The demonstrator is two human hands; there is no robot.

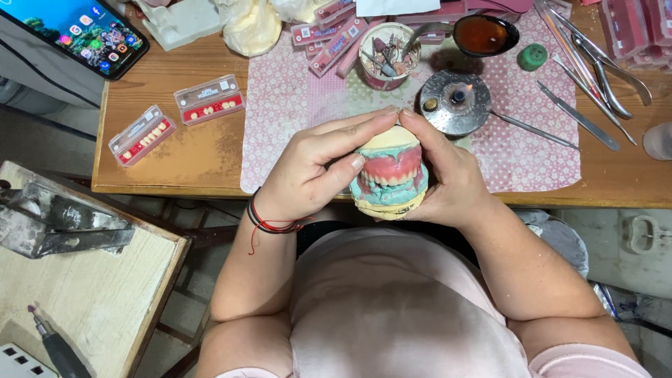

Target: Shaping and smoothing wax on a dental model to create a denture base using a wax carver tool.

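The dental model (389, 172) sits between the left hand (315, 171) and the right hand (444, 178), at the near edge of the table (203, 150). Just beyond the right hand's fingertips stands a small burner (458, 101) on the patterned mat (280, 105); a cup of tools (388, 56) lies beyond the left hand's fingertips. Metal instruments (588, 77) lie well to the right of the right hand. Two tooth cases (175, 119) rest left of the left hand, a phone (77, 31) farther behind them.
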